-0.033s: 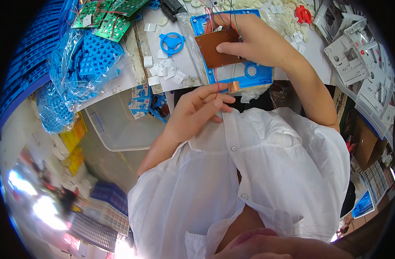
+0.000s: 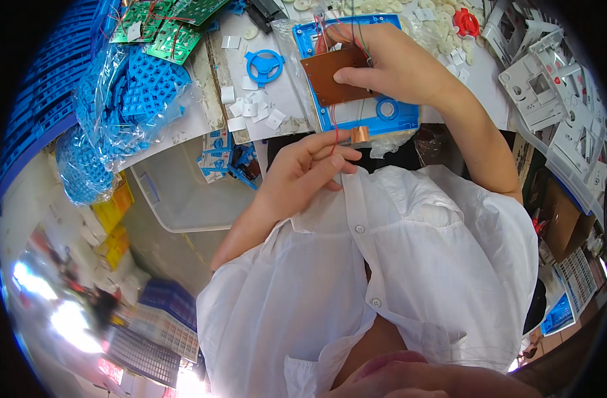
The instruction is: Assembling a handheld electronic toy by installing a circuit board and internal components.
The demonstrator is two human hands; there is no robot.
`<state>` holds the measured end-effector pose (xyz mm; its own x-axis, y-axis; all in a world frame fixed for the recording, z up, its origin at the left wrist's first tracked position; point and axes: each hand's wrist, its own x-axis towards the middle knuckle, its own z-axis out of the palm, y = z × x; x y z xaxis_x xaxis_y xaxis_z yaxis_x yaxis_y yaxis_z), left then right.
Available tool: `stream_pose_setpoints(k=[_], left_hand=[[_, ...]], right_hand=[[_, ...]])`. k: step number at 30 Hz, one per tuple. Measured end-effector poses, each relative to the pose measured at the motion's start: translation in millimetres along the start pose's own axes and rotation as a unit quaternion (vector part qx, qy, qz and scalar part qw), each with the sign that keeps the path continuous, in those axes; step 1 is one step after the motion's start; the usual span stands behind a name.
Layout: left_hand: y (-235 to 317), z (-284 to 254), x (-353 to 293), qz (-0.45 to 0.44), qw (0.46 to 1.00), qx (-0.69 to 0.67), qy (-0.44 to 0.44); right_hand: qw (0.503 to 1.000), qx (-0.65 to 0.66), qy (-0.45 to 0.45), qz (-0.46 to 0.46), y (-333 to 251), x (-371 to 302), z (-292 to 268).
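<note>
My right hand point(image 2: 376, 60) grips a brown circuit board point(image 2: 340, 78), thumb on its face and fingers underneath. Thin red and dark wires point(image 2: 322, 33) run from around the board. Beneath it lies a blue plastic housing point(image 2: 404, 118) with a round ring on its near right part. Close to the housing's near edge is my left hand point(image 2: 306, 166), its thumb and fingers closed around a red wire point(image 2: 334, 119) that comes down from the board. A copper-coloured piece point(image 2: 360, 134) sits at the tip of its index finger; whether it is fixed there I cannot tell.
Left of the housing lie a blue ring-shaped part point(image 2: 264, 68) and several white pieces point(image 2: 250, 108). Farther left are bagged blue parts point(image 2: 147, 86) and green circuit boards point(image 2: 174, 43). White plastic housings point(image 2: 548, 86) pile up at right. A clear bin point(image 2: 177, 205) stands below the table edge.
The brown board has shifted very slightly to the right in my right hand. My left fingers have moved a little; the rest looks the same.
</note>
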<state>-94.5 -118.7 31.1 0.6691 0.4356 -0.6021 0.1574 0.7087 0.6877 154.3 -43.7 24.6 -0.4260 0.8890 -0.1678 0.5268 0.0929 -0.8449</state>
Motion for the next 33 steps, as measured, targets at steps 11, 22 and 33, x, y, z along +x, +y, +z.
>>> stream_pose_setpoints(k=[11,22,33], left_hand=[[17.5,-4.8,-29.6,0.163,0.858,0.456,0.170],[27.3,-32.7,32.0,0.339,0.595,0.721,0.106],[33.6,-26.0,35.8,0.334,0.575,0.741,0.095]], right_hand=[[0.983,-0.164,0.082,-0.026,-0.5,-6.7,6.5],[0.967,-0.231,0.096,-0.046,1.2,-4.0,7.5],[0.935,-0.263,0.150,-0.186,2.8,-55.1,-13.7]])
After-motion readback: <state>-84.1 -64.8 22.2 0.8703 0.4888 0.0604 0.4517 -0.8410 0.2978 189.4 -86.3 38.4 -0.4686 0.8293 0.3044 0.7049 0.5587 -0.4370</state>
